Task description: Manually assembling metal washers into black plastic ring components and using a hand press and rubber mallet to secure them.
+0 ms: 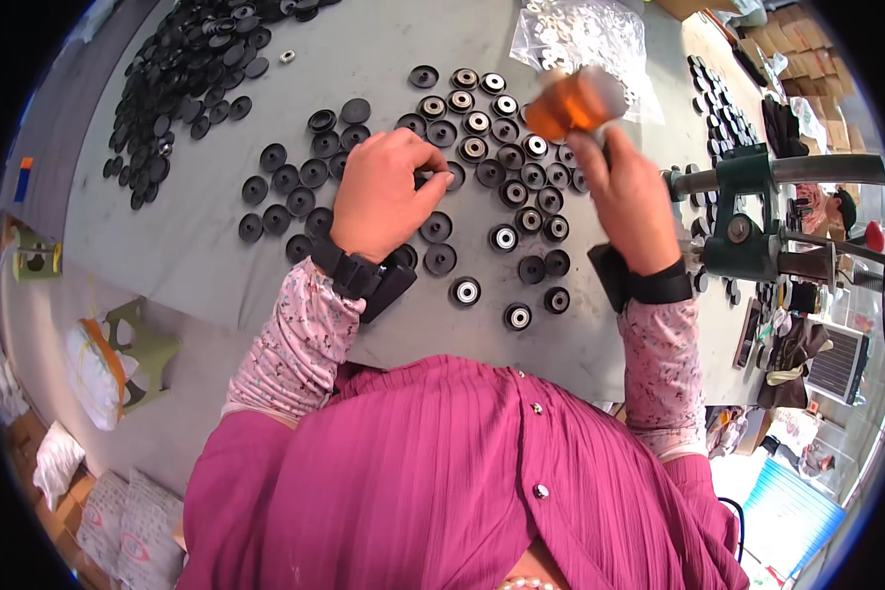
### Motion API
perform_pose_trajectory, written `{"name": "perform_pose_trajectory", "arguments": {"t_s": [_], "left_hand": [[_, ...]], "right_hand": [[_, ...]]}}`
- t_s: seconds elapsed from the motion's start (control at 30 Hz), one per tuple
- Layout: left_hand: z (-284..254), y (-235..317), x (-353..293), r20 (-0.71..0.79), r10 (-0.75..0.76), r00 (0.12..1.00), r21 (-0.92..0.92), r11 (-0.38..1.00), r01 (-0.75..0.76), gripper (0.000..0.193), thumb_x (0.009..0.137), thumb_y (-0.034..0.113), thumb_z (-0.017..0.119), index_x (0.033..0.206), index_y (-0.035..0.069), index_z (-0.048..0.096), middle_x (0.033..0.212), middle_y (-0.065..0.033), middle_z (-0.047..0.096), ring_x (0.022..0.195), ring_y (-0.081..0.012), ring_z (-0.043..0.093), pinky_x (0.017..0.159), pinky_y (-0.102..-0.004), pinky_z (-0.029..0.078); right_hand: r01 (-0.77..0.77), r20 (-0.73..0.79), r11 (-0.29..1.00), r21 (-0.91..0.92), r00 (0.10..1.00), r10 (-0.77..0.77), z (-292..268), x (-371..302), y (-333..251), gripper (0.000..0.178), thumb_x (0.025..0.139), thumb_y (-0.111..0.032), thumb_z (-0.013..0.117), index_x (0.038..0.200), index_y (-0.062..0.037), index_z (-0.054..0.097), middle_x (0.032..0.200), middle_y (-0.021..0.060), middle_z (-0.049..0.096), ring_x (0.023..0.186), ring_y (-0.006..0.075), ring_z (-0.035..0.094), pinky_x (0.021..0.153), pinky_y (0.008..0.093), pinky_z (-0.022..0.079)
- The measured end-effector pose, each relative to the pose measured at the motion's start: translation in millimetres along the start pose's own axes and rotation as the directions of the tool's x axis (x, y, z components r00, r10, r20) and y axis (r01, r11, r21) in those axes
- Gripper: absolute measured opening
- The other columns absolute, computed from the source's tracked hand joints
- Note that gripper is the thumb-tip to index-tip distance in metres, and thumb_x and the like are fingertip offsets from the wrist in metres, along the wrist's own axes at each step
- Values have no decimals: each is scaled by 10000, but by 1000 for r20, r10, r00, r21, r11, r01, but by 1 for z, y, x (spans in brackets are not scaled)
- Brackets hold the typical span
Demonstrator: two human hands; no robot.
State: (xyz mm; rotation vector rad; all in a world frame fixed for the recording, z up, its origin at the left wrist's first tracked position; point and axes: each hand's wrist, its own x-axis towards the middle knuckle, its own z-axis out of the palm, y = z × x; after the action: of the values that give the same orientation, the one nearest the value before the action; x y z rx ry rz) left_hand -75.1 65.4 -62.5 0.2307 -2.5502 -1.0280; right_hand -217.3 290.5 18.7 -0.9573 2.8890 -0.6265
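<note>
On the grey table, my left hand (387, 192) is closed, thumb and forefinger pinched at a black round cap (455, 176) that they partly hide. My right hand (631, 202) grips a mallet (576, 104), raised above the table to the right. Its head is translucent orange with a greyish end and is smeared by motion; the handle is mostly hidden in the fist. Around both hands lie several black round caps with a centre post (314, 173). Others, such as this black cap (502, 238), have a shiny metal ring bearing seated in the middle.
A big heap of black caps (192, 74) covers the far left. At the far right lies a clear plastic bag (585, 39) of small white parts. A green metal press or clamp (747, 216) stands at the right edge. One loose bearing (286, 57) sits near the heap.
</note>
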Motion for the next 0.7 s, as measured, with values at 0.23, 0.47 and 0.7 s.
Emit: {"name": "perform_pose_trajectory", "arguments": {"t_s": [0.23,0.47,0.7], "left_hand": [[-3,6,2,-11,7,1000,-20,1000,-7,128,815,167,769,879,59,747,885,-100,681,901,-323,654,822,-438,504],[-1,-3,-7,-62,27,998,7,1000,-27,139,806,176,771,855,52,731,858,-107,658,876,-344,640,784,-453,504],[-7,-7,3,-86,-128,988,45,990,132,166,826,209,766,851,49,734,811,-109,634,843,-345,627,785,-448,498]], "right_hand": [[51,71,992,-115,997,-43,39,45,4,485,1030,-464,597,1001,20,588,851,304,691,851,509,668,753,567,520],[126,-105,992,10,987,-124,8,66,-55,490,1025,-471,598,999,17,617,804,283,692,812,496,674,730,566,527],[31,68,984,-175,997,-20,36,91,-10,586,1013,-540,570,935,38,634,906,322,704,915,506,681,838,548,532]]}}
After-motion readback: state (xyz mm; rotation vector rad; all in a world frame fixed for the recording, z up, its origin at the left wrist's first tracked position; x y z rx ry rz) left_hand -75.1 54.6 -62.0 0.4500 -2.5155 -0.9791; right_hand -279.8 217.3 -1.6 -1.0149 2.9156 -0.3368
